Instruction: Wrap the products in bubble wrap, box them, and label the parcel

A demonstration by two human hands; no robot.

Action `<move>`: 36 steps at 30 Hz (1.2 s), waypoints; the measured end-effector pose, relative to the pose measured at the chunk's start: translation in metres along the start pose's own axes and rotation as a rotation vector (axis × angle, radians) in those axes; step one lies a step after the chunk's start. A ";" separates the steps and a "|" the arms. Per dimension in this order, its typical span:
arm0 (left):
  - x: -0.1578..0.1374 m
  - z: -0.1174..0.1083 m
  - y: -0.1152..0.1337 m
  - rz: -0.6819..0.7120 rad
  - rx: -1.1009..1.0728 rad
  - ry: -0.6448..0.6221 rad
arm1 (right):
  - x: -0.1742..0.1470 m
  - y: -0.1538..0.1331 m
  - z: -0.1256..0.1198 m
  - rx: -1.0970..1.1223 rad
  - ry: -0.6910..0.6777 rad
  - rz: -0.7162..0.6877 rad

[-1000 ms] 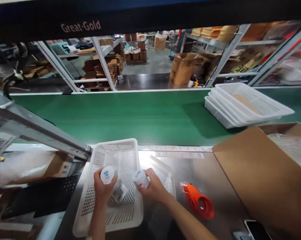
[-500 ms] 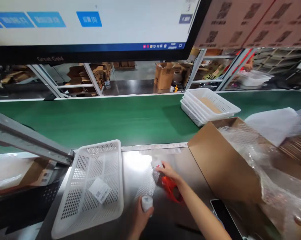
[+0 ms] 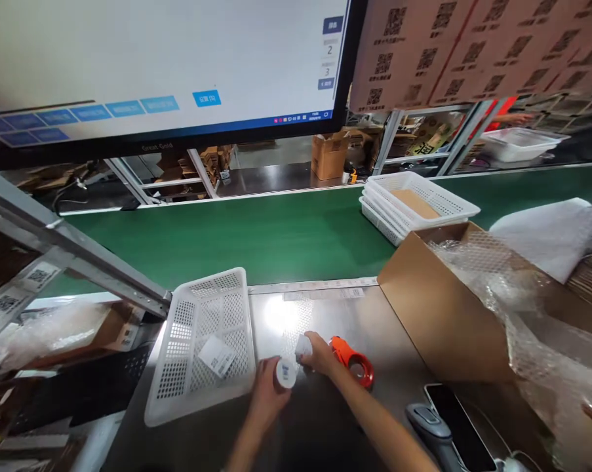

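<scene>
My left hand (image 3: 267, 388) is closed around a small white cylindrical container (image 3: 286, 373), its round labelled end facing up. Just to the right, the fingers of my right hand (image 3: 321, 356) grip a second small white container (image 3: 303, 347), partly hidden by the hand. Under and beyond them a clear sheet of bubble wrap (image 3: 299, 317) lies on the metal table (image 3: 374, 321). An orange-red tape dispenser (image 3: 353, 362) sits right beside my right wrist. Left of my hands stands a white perforated basket (image 3: 250, 328) with a labelled slip (image 3: 217, 356) inside.
A cardboard box (image 3: 438, 308) with bubble wrap spilling out borders the right side. A grey scanner (image 3: 431, 426) and a phone (image 3: 460, 426) lie front right. Stacked white baskets (image 3: 404, 226) rest on the green belt (image 3: 256, 233); a monitor (image 3: 177, 59) hangs above.
My right hand has come nearer to my left, bringing its white container close to the other one. The head view has shifted, so the scanner now shows.
</scene>
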State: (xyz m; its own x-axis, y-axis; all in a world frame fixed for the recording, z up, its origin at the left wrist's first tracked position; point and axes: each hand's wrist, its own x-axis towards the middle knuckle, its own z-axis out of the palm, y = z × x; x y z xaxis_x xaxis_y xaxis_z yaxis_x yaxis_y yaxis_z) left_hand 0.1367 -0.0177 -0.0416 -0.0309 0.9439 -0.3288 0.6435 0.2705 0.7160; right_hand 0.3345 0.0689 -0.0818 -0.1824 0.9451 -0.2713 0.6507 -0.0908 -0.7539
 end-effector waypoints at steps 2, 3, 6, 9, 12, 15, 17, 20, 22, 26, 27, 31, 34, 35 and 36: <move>0.030 -0.014 0.024 0.108 0.238 -0.018 | -0.001 0.001 -0.005 -0.038 0.048 0.007; 0.046 -0.018 0.034 0.127 0.309 -0.035 | -0.001 0.000 -0.007 -0.058 0.069 0.014; 0.089 -0.019 0.053 0.165 0.414 -0.128 | 0.005 -0.004 -0.006 -0.110 0.082 0.025; 0.120 -0.014 0.058 0.232 0.455 -0.231 | 0.018 -0.012 -0.002 -0.156 0.046 0.028; 0.138 -0.011 0.056 0.262 0.419 -0.278 | 0.029 -0.017 0.000 -0.196 0.009 0.040; 0.147 -0.014 0.046 0.268 0.285 -0.315 | 0.033 -0.018 -0.006 -0.254 -0.047 0.051; 0.149 -0.020 0.038 0.261 0.151 -0.306 | 0.033 -0.019 -0.012 -0.296 -0.097 0.047; 0.141 -0.033 0.024 0.224 -0.078 -0.198 | 0.034 -0.026 -0.017 -0.349 -0.157 0.028; 0.126 -0.040 0.017 0.165 -0.280 -0.050 | 0.037 -0.035 -0.014 -0.384 -0.175 0.024; 0.065 -0.039 0.011 0.031 -0.648 0.254 | 0.047 -0.054 -0.004 -0.460 -0.216 0.049; 0.045 -0.034 0.011 0.008 -0.717 0.285 | 0.050 -0.057 -0.003 -0.473 -0.229 0.060; -0.029 0.001 0.003 -0.067 -0.919 0.203 | 0.061 -0.059 -0.012 -0.477 -0.266 0.072; -0.061 0.029 -0.019 -0.029 -0.681 0.138 | 0.065 -0.056 -0.021 -0.467 -0.257 0.068; -0.065 0.037 -0.028 -0.004 -0.560 0.119 | 0.065 -0.056 -0.023 -0.467 -0.248 0.074; -0.067 0.043 -0.037 0.015 -0.428 0.087 | 0.065 -0.056 -0.024 -0.469 -0.238 0.083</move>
State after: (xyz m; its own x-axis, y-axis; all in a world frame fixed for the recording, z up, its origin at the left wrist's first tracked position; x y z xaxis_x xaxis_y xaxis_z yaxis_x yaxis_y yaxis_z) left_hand 0.1478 -0.0991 -0.0726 -0.1000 0.9556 -0.2770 0.2700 0.2940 0.9169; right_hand 0.3034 0.1428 -0.0430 -0.2432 0.8386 -0.4874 0.9199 0.0399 -0.3902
